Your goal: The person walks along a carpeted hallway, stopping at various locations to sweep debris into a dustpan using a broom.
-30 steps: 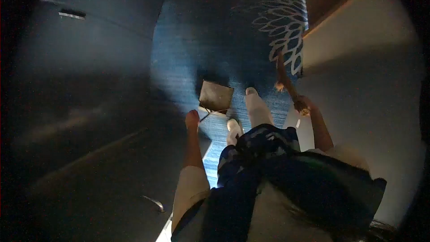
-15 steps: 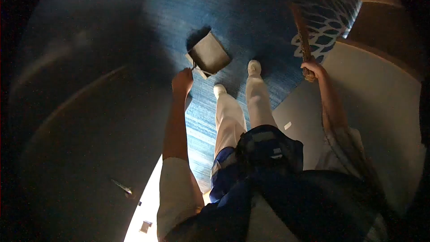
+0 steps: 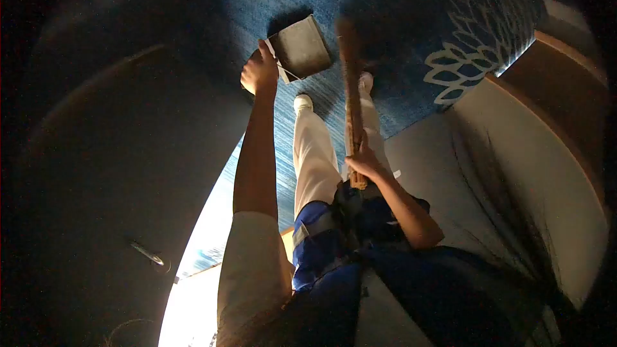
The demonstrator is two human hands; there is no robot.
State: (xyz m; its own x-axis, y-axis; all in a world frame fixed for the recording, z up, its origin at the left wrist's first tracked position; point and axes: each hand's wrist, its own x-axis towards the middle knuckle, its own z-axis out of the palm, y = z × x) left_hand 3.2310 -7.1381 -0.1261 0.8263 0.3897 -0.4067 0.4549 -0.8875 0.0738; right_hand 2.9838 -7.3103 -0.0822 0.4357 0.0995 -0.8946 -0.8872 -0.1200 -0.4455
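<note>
My left hand (image 3: 259, 74) is closed beside the near left edge of a grey, square, open dustpan (image 3: 301, 48). A thin handle seems to run from the pan into my fist, mostly hidden by the fingers. The pan is just above or on the blue carpet, ahead of my left foot; its exact height I cannot tell. In front of my waist, my right hand (image 3: 366, 159) wraps round the near end of a long brown broom (image 3: 352, 99). It points away from me over my right leg, its far end blurred and dark.
Blue carpet (image 3: 398, 38) with a pale leaf pattern (image 3: 459, 67) lies ahead. On the right stands a pale wall or panel (image 3: 533, 154) with a wooden edge. A dark door (image 3: 128, 180) with a metal handle (image 3: 148, 254) is at the left, bright light behind it.
My right hand has swung the broom from the far right to the middle, in front of my legs. The dustpan and my left hand have shifted slightly forward, and the pan has turned a little.
</note>
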